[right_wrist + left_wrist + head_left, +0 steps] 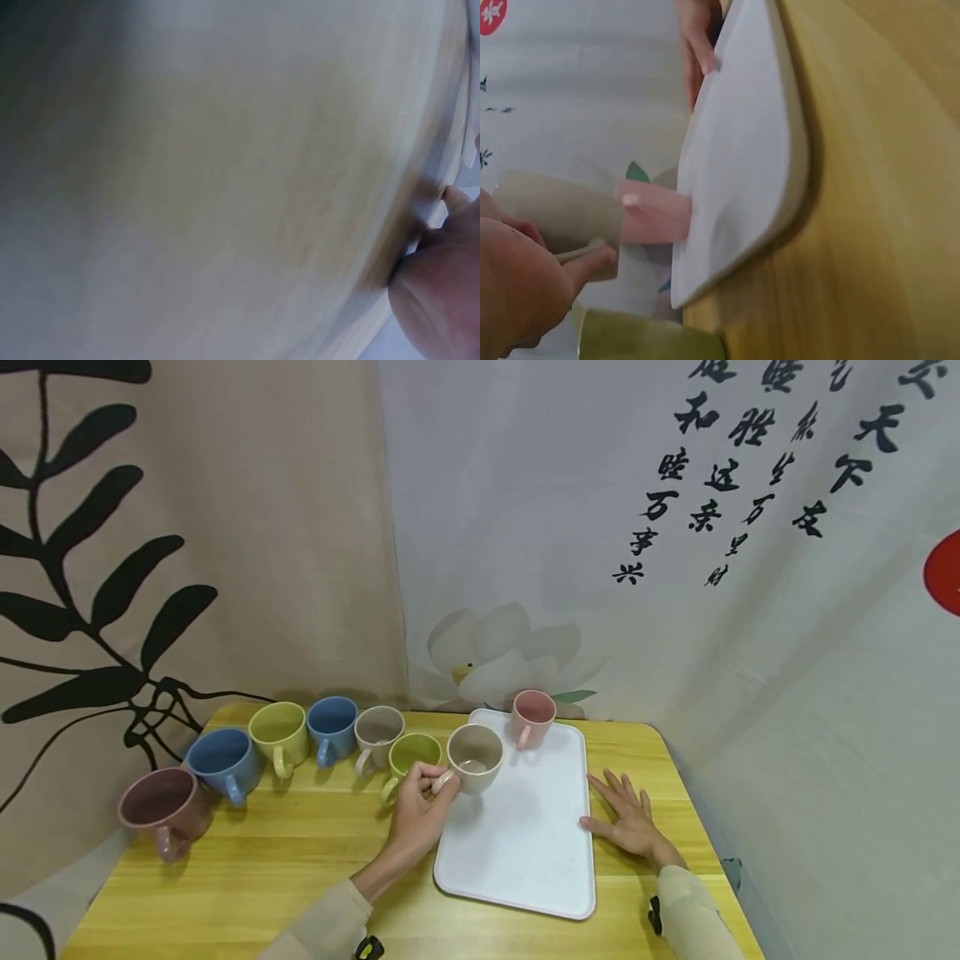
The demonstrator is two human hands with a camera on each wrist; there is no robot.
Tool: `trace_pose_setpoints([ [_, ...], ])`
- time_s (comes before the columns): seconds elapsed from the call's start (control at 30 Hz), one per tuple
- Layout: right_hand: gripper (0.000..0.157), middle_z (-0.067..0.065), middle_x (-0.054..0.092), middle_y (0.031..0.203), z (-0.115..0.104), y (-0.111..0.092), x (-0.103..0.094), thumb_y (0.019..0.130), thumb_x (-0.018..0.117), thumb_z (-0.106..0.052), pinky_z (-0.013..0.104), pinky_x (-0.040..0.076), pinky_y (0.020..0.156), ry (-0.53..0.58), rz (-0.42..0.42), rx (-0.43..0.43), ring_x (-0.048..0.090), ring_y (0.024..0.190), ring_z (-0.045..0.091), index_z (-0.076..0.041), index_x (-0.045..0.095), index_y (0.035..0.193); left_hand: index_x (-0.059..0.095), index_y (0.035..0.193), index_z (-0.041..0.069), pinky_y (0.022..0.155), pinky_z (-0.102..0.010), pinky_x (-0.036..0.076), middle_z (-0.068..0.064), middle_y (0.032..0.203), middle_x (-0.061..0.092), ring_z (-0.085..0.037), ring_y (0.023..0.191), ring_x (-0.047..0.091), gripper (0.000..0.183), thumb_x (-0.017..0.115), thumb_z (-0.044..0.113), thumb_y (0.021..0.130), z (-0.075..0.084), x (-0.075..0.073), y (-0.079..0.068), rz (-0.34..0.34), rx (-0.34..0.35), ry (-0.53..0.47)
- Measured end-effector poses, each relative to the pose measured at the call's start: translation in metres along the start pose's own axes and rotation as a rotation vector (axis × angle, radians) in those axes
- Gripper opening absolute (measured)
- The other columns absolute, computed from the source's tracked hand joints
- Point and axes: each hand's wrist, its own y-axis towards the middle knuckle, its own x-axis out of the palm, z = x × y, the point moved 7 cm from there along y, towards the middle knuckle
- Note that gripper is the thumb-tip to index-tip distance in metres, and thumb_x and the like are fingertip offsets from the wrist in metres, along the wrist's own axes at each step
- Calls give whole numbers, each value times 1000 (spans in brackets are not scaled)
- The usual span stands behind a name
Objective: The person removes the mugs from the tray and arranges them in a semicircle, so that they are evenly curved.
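My left hand (420,810) pinches the handle of a beige mug (476,758), which hangs over the left edge of a white tray (517,835). In the left wrist view, that mug (559,214) is raised off the tray surface. A pink mug (533,718) stands at the tray's far end. My right hand (626,818) lies with fingers spread at the tray's right edge, thumb tip right at the rim. Close behind the left hand stands a green mug (415,753), partly covered by it.
To the left, a curved row of mugs lines the wooden table (300,885): a dusky pink mug (165,810), a blue mug (225,760), a yellow-green mug (279,732), another blue mug (332,727) and a grey-beige mug (378,732). A printed curtain (517,485) hangs behind.
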Motion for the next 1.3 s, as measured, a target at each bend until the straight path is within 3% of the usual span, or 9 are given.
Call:
trace_pose_setpoints([
  [0.27, 94, 22, 13, 190, 1, -1, 2, 101, 74, -64, 82, -14, 133, -6, 8, -3, -4, 174, 58, -30, 35, 178, 63, 117, -4, 89, -17, 65, -23, 119, 76, -4, 104, 71, 19, 76, 2, 105, -10, -27, -12, -38, -11, -45],
  [0.53, 94, 21, 12, 190, 4, -1, 4, 101, 74, -65, 81, -15, 133, -9, 4, -3, -5, 175, 57, -31, 34, 179, 65, 116, -6, 82, -17, 65, -23, 110, 77, -6, 94, 76, 19, 77, -2, 103, -19, -49, -23, -47, -11, -18],
  [0.83, 94, 21, 11, 190, 5, 0, 5, 101, 73, -66, 81, -15, 133, -14, 8, -3, -6, 175, 57, -32, 33, 179, 65, 116, -8, 81, -19, 65, -23, 108, 78, -6, 93, 75, 18, 77, -2, 103, -34, -70, -32, -55, -28, -6],
  [1.3, 94, 19, 8, 191, 0, -1, 2, 101, 73, -66, 80, -17, 133, 5, -6, 4, -9, 175, 56, -33, 32, 179, 65, 109, -10, 77, -20, 64, -21, 98, 80, -7, 85, 76, 18, 79, -7, 98, -46, -90, -39, -25, -1, 16],
])
